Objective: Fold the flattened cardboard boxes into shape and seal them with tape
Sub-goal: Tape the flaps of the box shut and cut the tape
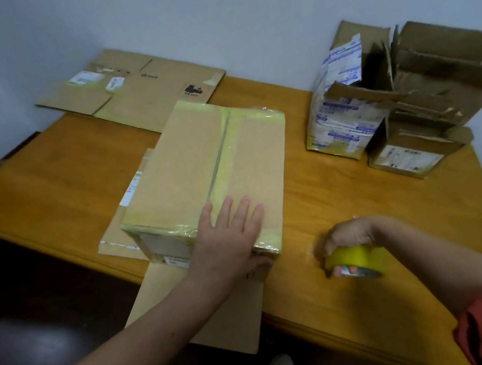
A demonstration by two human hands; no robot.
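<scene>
While the left hand point(232, 239) lay flat on the near right corner of the taped box point(200, 169), fingers straight and spread, it was probably steadying the box and pressing the yellowish tape down along that edge; the box reached away from the fingertips, its top seam and edges already taped, so this one looked close to sealed. Under it, a flattened sheet point(209, 312) ran back beneath the left wrist and over the table point(60, 178) edge, likely next to be folded. Just to the right of the left hand, apart from the box, the right hand point(348, 236) curled round a yellow tape roll point(354, 260), held low near the tabletop, ready for another strip. Well beyond the left fingertips lay another flat carton point(137, 85), printed with what looked like "PICO" and a dark logo too small to read, plus white labels I could not read. Beyond the right hand stood open boxes point(345, 116) with torn flaps, blue print and shipping labels, all illegible
</scene>
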